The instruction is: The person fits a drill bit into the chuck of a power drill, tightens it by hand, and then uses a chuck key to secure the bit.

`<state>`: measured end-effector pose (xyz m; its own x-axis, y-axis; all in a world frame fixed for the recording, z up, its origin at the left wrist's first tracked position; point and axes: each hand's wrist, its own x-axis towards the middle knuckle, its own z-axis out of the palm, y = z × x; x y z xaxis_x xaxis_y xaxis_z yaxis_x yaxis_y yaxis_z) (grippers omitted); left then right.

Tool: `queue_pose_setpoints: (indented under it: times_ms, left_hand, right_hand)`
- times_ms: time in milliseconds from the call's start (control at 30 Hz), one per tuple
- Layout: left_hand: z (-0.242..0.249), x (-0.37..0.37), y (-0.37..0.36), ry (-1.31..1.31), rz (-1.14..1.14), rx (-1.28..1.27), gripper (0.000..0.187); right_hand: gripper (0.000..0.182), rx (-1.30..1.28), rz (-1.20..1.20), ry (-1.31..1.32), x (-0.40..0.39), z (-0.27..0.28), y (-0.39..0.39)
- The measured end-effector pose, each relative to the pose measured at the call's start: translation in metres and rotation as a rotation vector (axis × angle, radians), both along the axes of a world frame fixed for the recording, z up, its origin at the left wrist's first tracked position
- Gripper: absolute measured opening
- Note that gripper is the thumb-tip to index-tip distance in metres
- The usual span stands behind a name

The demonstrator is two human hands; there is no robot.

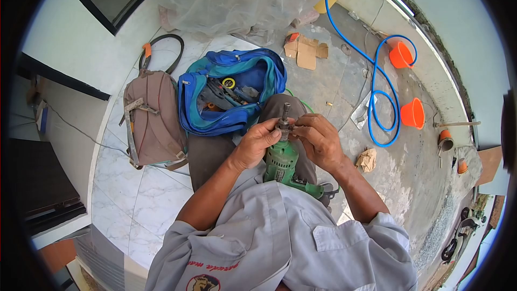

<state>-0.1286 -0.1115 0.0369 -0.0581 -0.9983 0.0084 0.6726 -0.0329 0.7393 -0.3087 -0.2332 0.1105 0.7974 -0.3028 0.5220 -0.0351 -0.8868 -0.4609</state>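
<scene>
We saw a green power drill (282, 161) between the legs of the dark trousers (207, 161), its dark metal chuck (285, 123) pointing away from the light grey shirt (334, 258). The left hand (256, 143) was closed around the chuck's left side, thumb and fingers gripping it. The right hand (321, 140) was half curled, its fingertips at the chuck's right side; we could not tell whether they pinched anything small. Just beyond the left hand, we saw an open blue-and-teal fabric bag (187, 102) holding tools and a round yellow roll (229, 83).
</scene>
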Motion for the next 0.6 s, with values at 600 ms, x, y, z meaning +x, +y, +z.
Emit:
queue_pose_setpoints:
  times_ms: [600]
  left_hand:
    - [0.006,-0.017,-0.012,-0.116,0.139,0.040,0.040]
  right_hand:
    - [0.032,-0.441,0.206,0.013,-0.003,0.006,-0.035]
